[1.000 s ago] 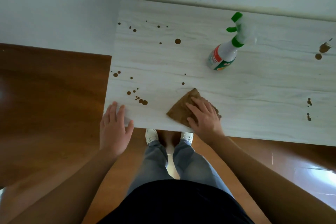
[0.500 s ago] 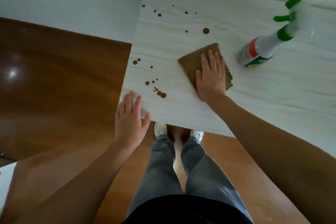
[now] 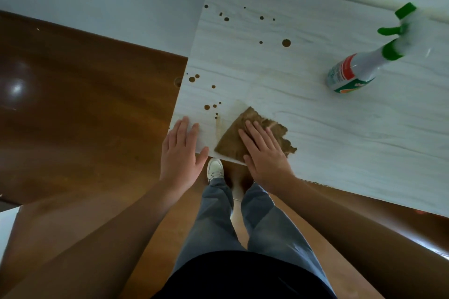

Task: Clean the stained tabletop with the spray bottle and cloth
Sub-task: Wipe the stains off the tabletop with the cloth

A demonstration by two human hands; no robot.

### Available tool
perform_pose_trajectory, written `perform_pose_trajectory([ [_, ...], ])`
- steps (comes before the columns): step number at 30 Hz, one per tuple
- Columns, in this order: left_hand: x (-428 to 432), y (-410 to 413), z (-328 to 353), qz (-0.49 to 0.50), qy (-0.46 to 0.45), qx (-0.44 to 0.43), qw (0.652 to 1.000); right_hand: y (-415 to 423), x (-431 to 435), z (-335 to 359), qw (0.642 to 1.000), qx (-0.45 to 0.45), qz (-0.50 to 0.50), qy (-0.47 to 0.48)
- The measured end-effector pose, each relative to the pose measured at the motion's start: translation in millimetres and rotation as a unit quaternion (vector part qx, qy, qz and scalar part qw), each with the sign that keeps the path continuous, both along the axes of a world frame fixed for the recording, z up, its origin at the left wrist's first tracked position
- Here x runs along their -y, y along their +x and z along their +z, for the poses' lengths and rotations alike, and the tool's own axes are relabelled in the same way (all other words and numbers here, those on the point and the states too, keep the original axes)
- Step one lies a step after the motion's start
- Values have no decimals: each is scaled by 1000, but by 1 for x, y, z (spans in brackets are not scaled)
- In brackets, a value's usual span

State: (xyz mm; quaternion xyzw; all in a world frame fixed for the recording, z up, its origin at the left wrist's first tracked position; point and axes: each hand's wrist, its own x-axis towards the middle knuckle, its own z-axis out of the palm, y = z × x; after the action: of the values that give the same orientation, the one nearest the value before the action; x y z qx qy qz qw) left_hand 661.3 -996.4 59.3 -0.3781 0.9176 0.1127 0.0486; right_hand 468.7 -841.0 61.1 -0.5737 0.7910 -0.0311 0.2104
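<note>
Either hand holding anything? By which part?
Nothing gripped. Right hand presses flat on the brown cloth, over its middle; left hand rests flat on the tabletop corner. Spray bottle untouched.

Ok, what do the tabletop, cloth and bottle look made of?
Tabletop: likely laminate, matte, with pale printed woodgrain. Cloth: soft brown fabric with a frayed edge, maybe microfibre. Bottle: translucent plastic, glossy label, green plastic trigger.

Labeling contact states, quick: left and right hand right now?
Left hand: open, flat on the tabletop corner.
Right hand: open, straight fingers pressing the brown cloth.
</note>
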Motion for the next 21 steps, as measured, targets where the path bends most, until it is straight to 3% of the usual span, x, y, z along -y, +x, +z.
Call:
perform_pose_trajectory([
  [4, 7, 7, 2, -8, -7, 2, 1000, 2, 10, -1, 1000, 14, 5, 7],
  [9, 15, 27, 8, 36, -9, -33, 999, 5, 88, -5, 999, 12, 32, -24],
  [15, 27, 37, 6, -3, -19, -37, 999, -22, 175, -4, 993, -38, -108, -30],
  [18, 30, 30, 3, -12, -10, -42, 999, -17, 176, -5, 990, -66, -124, -18],
  [21, 31, 22, -1, -13, 7, -55, 998, -1, 145, -5, 996, -50, -68, -24],
])
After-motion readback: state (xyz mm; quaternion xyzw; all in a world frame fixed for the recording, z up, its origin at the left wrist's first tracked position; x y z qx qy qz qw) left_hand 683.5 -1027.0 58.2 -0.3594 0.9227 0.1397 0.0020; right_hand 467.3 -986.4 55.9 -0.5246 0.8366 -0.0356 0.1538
